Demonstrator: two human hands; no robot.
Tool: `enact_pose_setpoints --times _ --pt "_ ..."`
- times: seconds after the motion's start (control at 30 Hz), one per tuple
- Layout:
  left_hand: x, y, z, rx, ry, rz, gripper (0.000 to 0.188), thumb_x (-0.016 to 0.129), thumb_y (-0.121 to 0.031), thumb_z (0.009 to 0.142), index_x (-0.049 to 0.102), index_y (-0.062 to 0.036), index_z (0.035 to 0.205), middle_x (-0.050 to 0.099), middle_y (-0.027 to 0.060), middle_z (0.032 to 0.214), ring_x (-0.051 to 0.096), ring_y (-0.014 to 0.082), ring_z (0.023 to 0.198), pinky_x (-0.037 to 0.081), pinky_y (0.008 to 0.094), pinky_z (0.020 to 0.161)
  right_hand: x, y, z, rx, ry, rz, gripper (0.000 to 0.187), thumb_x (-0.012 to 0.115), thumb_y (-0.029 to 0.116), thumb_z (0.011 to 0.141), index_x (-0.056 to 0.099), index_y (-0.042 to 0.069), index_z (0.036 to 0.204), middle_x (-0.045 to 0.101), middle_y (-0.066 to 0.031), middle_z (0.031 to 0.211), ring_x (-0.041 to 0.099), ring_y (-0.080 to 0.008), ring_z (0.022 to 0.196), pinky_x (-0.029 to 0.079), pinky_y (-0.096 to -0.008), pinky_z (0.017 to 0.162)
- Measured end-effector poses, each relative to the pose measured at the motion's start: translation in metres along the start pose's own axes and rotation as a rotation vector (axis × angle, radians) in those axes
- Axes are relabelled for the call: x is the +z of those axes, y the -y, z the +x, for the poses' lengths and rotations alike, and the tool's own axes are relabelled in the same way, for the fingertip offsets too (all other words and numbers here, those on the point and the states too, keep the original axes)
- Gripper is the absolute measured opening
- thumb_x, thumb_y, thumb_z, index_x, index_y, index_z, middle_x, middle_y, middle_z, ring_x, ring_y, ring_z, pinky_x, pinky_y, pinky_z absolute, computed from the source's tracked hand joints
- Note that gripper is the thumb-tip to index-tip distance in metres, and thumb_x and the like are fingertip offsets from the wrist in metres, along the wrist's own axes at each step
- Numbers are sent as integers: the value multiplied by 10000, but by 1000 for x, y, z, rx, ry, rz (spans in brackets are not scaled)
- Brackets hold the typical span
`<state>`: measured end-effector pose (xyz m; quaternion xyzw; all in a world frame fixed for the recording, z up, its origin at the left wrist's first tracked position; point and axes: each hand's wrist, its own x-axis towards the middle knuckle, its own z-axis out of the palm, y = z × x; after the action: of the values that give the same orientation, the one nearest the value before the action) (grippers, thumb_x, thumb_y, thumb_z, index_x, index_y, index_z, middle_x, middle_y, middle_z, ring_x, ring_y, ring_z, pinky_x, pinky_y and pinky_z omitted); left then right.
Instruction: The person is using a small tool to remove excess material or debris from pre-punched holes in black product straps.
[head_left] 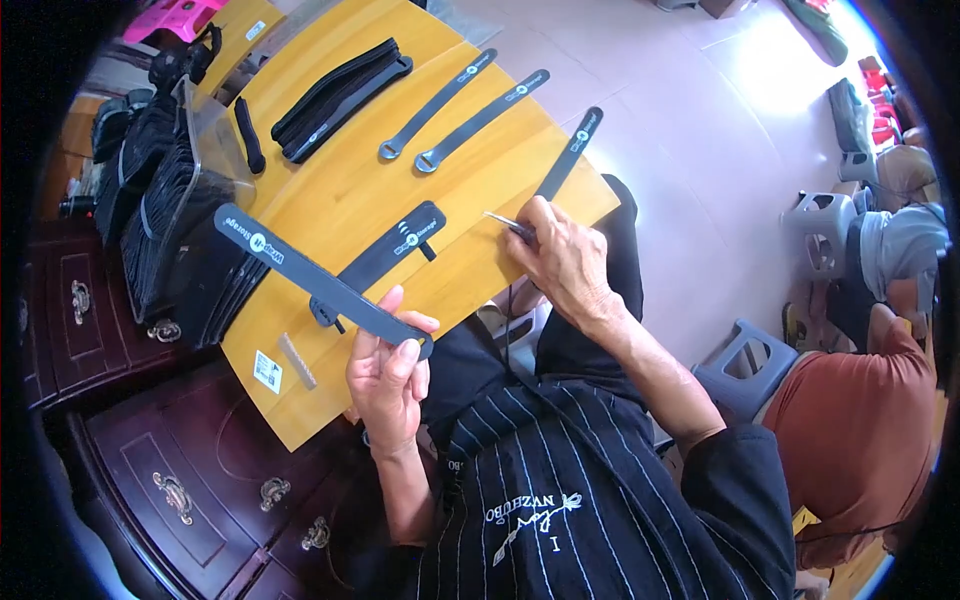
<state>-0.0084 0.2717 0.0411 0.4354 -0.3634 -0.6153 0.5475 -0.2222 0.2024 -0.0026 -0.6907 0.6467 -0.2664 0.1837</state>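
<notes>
My left hand pinches one end of a dark grey strap between thumb and fingers. That strap has a small hole at the gripped end and a pale print near its other, rounded end. My right hand is closed round a slim, pointed metal tool; its kind is mostly hidden by the fingers. Just beyond the right hand, another strap lies at the table's right edge, its near end covered by the hand. Under the raised strap, a wider black strap with small protruding tabs rests on the table.
On the yellow wooden table lie two straps, a stack of black straps and a short black strip. A clear bin with bundled black straps stands left. Dark drawers are below; people sit on the right near grey stools.
</notes>
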Motion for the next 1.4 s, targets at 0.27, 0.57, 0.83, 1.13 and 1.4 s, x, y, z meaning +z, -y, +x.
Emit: enact_pose_setpoints --times 0.27,0.57,0.83,1.13,1.4 --pt "-4 -1 4 137 6 -200 431 376 -293 1019 389 37 1295 526 154 1052 505 114 558 401 211 463 -25 18 -1 38 65 57 421 673 425 827 557 32 923 620 -116 763 636 -256 656 500 -344 597" --pt "0 -6 6 256 -63 -220 392 385 -319 1013 438 12 1216 540 175 1077 583 200 734 485 289 624 -52 85 -32 -140 325 630 112 570 112 904 561 23 971 598 -141 793 626 -316 731 489 -360 638" --pt "-1 -6 2 362 -109 -107 296 535 -197 958 477 -15 1184 561 226 1158 634 311 978 533 384 859 -41 102 -37 -245 347 759 161 585 123 890 606 28 1018 612 -142 802 632 -307 741 496 -368 648" --pt "6 -4 -2 439 -119 -118 283 564 -117 935 477 -18 1185 570 217 1154 627 309 990 528 414 885 -42 105 -35 -290 315 682 175 592 67 901 626 -20 1049 640 -142 834 632 -226 708 486 -301 642" --pt "-19 2 -1 628 -132 212 230 696 -108 831 588 7 998 628 213 1080 638 299 967 533 367 849 -49 106 -31 -193 441 824 186 566 107 932 624 -19 1056 631 -126 821 593 -170 697 473 -278 655"
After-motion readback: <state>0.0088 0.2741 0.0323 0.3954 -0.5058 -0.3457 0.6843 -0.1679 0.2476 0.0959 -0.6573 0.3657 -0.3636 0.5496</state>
